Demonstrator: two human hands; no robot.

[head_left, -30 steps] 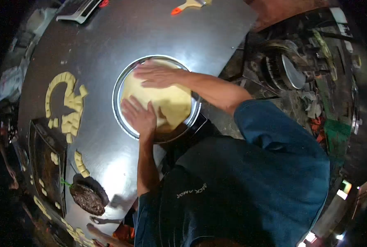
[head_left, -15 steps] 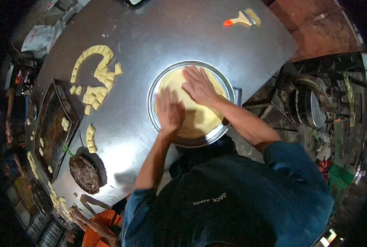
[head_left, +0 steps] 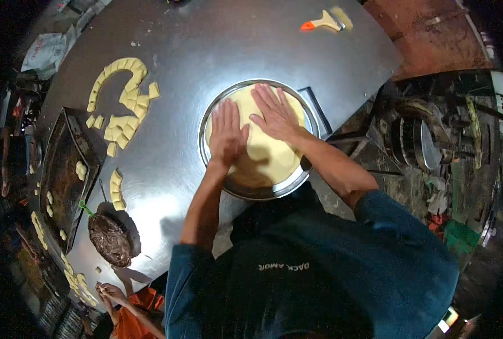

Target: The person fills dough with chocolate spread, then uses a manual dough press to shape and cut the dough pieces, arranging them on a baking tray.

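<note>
Left hand [head_left: 227, 133] shifted upward, flat (on dough [head_left: 269, 161])

You see a fisheye view, dark and warped at every edge; overhead light glares off the steel table [head_left: 217, 45], your shadow falling toward 7 o'clock

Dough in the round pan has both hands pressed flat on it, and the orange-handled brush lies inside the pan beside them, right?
Not quite. The head view shows the left hand and right hand flat on the dough in the round pan, but the orange-handled brush lies on the metal table, near its far edge, well clear of the pan.
</note>
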